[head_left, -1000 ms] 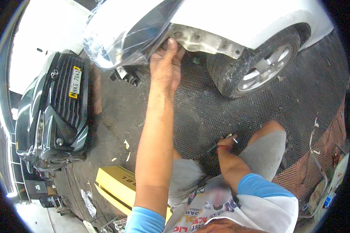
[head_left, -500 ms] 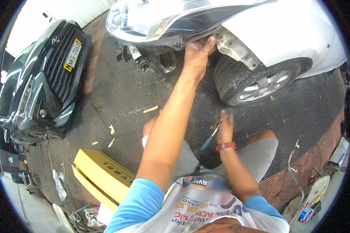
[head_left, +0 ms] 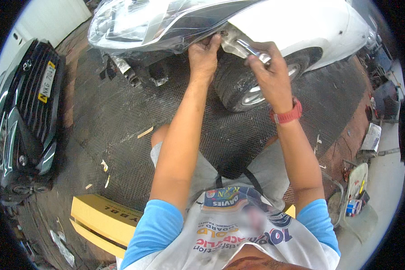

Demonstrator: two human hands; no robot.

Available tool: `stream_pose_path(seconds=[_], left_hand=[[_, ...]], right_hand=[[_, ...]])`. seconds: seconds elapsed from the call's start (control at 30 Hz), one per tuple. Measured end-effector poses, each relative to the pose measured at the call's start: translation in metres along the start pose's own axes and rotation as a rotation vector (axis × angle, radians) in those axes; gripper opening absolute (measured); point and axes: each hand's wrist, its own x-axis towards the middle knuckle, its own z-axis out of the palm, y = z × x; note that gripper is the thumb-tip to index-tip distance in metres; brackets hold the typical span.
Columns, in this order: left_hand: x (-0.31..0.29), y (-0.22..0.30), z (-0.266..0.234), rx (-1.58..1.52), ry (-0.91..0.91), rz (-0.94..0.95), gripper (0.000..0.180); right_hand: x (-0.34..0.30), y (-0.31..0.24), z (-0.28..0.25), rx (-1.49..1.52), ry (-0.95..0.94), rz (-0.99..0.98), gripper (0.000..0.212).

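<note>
Silvery metal tool sits clamped in the right hand's grip, in front of the bare metal bracket under the white car's fender; I can't tell whether they touch. Near it, the left hand reaches the bracket's upper end, its fingertips hidden, so that grip I can't judge. 1 front wheel stands just below.

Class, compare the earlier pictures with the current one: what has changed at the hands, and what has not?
The right grip has risen from low between the knees to the bare metal bracket, holding a shiny tool there; whether it is the slim item held earlier is unclear. The left grip stays at the front panel's lower edge, on the white car.
</note>
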Motion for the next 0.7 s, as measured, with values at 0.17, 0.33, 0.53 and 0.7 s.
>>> stream_pose_path(seconds=[0.17, 0.33, 0.53, 0.7], left_hand=[[0.000, 0.004, 0.005, -0.004, -0.016, 0.003, 0.039], [0.001, 0.007, 0.006, 0.036, -0.017, 0.009, 0.036], [0.000, 0.009, 0.006, 0.045, -0.028, 0.015, 0.033], [-0.003, 0.014, 0.006, 0.023, -0.032, -0.059, 0.032]], right_hand=[[0.015, 0.002, 0.019, -0.072, 0.003, -0.048, 0.032], [0.017, 0.000, 0.023, -0.148, -0.028, 0.023, 0.035], [0.028, -0.027, 0.003, -0.703, -0.207, -0.428, 0.040], [0.035, -0.036, 0.000, -0.987, -0.244, -0.750, 0.033]])
